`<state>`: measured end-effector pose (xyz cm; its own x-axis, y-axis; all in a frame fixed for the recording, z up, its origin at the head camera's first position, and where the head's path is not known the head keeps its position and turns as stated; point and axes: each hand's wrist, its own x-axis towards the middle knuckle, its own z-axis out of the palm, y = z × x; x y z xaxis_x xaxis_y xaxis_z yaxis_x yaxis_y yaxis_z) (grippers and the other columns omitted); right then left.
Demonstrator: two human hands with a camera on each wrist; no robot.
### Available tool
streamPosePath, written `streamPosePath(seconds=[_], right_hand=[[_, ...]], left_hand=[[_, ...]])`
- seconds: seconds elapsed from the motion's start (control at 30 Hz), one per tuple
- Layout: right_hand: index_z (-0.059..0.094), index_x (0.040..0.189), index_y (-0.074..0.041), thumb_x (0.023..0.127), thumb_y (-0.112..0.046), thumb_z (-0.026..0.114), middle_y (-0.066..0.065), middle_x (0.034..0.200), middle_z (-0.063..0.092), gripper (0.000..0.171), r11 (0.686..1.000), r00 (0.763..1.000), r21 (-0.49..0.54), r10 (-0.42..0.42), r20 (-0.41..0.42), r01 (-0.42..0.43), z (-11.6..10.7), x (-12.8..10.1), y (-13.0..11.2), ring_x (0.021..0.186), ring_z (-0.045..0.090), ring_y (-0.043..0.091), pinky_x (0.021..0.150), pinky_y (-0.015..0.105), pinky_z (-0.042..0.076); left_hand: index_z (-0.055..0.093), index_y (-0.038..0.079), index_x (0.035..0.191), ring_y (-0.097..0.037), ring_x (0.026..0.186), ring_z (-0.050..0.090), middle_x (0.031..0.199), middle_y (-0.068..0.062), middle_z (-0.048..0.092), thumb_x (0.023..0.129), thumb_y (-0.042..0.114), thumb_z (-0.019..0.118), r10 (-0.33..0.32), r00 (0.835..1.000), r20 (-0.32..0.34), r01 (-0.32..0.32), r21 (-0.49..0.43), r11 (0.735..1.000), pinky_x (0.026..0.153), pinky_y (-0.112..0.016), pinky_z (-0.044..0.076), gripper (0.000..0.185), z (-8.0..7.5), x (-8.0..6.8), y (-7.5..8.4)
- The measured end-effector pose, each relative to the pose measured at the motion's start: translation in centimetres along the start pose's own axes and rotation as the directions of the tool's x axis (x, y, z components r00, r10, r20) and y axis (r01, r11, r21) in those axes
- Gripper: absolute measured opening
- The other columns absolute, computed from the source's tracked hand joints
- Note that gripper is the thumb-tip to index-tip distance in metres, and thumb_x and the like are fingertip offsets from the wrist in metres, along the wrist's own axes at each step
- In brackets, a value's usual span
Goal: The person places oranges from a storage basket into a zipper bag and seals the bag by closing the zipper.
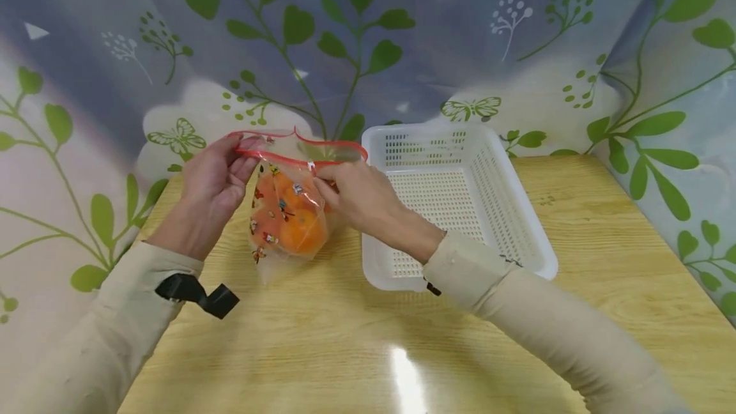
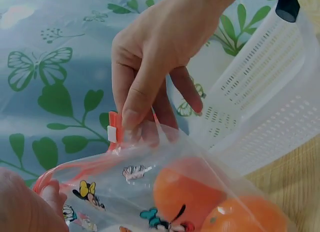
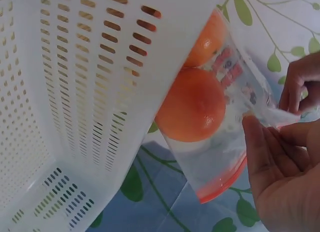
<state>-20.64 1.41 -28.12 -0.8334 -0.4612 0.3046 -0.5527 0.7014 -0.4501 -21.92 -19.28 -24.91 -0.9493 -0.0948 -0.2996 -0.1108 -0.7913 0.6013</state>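
On the wooden counter, a white perforated basket sits toward the far edge, just left of it a clear zip bag of oranges stands upright, both hands, left hand and right hand, pinching its red seal.

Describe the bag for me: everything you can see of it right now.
The bag is clear plastic printed with small cartoon figures, with a red zip strip along its top and a white slider. It stands upright on the wooden table, beside the white basket, with oranges inside. The left hand pinches the strip's left end; the right hand pinches the slider.
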Motion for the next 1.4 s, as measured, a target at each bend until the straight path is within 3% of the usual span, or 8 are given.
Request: streamPosePath(seconds=[0.13,0.27,0.4,0.6,0.77,1.0,1.23,1.4], right_hand=[[0.057,0.067,-0.012,0.1,-0.028,0.052,0.0,0.055,0.047,0.037,0.982,0.998,0.178,0.061,0.008,-0.062,-0.5,0.4,0.5,0.047,0.041,0.013,0.045,0.023,0.03],[0.065,0.077,-0.01,0.1,-0.029,0.053,0.003,0.057,0.051,0.032,0.926,0.994,0.361,0.112,0.012,-0.109,-0.6,0.8,1.1,0.047,0.044,0.017,0.043,0.025,0.031],[0.07,0.087,-0.01,0.099,-0.029,0.056,0.007,0.064,0.058,0.027,0.835,0.984,0.526,0.177,0.019,-0.16,-0.6,1.1,1.3,0.055,0.052,0.02,0.048,0.026,0.042],[0.071,0.102,-0.009,0.096,-0.024,0.061,0.003,0.091,0.069,0.019,0.665,0.964,0.715,0.263,0.047,-0.216,-0.6,1.6,1.3,0.081,0.065,0.017,0.07,0.028,0.058],[0.069,0.106,-0.006,0.096,-0.022,0.061,0.002,0.1,0.07,0.02,0.587,0.961,0.785,0.273,0.038,-0.197,-0.6,1.9,1.2,0.09,0.066,0.017,0.076,0.032,0.057],[0.065,0.109,0.0,0.096,-0.014,0.059,0.01,0.105,0.068,0.021,0.399,0.948,0.894,0.308,0.078,-0.203,-0.5,2.2,1.2,0.097,0.065,0.022,0.082,0.034,0.056],[0.065,0.11,-0.001,0.097,-0.016,0.058,0.01,0.107,0.068,0.021,0.347,0.939,0.909,0.322,0.117,-0.232,-0.2,2.3,2.1,0.099,0.065,0.022,0.09,0.039,0.052],[0.065,0.108,-0.002,0.098,-0.017,0.057,0.011,0.108,0.067,0.02,0.265,0.939,0.935,0.312,0.148,-0.235,-0.1,2.3,2.8,0.102,0.064,0.022,0.094,0.04,0.049]], left_hand=[[0.055,-0.004,0.114,-0.027,0.082,0.07,0.089,-0.021,0.066,0.097,0.0,0.053,0.007,1.0,0.003,-0.007,-0.013,1.0,0.078,-0.03,0.055,0.018,-0.3,-0.3,0.4],[0.055,-0.004,0.119,-0.026,0.09,0.069,0.094,-0.02,0.066,0.096,-0.002,0.053,0.003,1.0,0.01,-0.002,-0.016,1.0,0.084,-0.03,0.053,0.023,-0.7,-0.7,0.7],[0.05,0.001,0.125,-0.023,0.096,0.067,0.1,-0.018,0.065,0.096,0.0,0.054,0.002,1.0,0.026,-0.002,-0.003,1.0,0.086,-0.029,0.052,0.029,-1.3,-1.5,1.0],[0.049,0.005,0.123,-0.024,0.104,0.064,0.108,-0.016,0.061,0.094,0.0,0.058,-0.009,0.999,0.036,0.009,-0.02,1.0,0.086,-0.029,0.052,0.031,-1.6,-2.9,1.1],[0.043,0.01,0.125,-0.022,0.101,0.061,0.111,-0.011,0.051,0.092,-0.004,0.06,-0.014,1.0,0.018,0.014,-0.036,0.999,0.088,-0.028,0.052,0.04,-1.4,-4.0,1.0],[0.036,0.016,0.12,-0.025,0.097,0.059,0.105,-0.008,0.046,0.095,-0.001,0.055,-0.059,0.998,0.003,0.059,-0.088,0.994,0.09,-0.031,0.051,0.036,-1.2,-5.0,0.6],[0.037,0.013,0.116,-0.027,0.094,0.061,0.103,-0.009,0.045,0.094,0.001,0.059,-0.08,0.997,0.016,0.081,-0.071,0.994,0.089,-0.032,0.051,0.034,-0.9,-5.5,-0.6],[0.043,0.008,0.116,-0.026,0.094,0.061,0.104,-0.011,0.047,0.092,0.003,0.063,-0.043,0.998,0.035,0.044,-0.026,0.999,0.09,-0.031,0.051,0.032,-0.9,-5.5,-1.3]])
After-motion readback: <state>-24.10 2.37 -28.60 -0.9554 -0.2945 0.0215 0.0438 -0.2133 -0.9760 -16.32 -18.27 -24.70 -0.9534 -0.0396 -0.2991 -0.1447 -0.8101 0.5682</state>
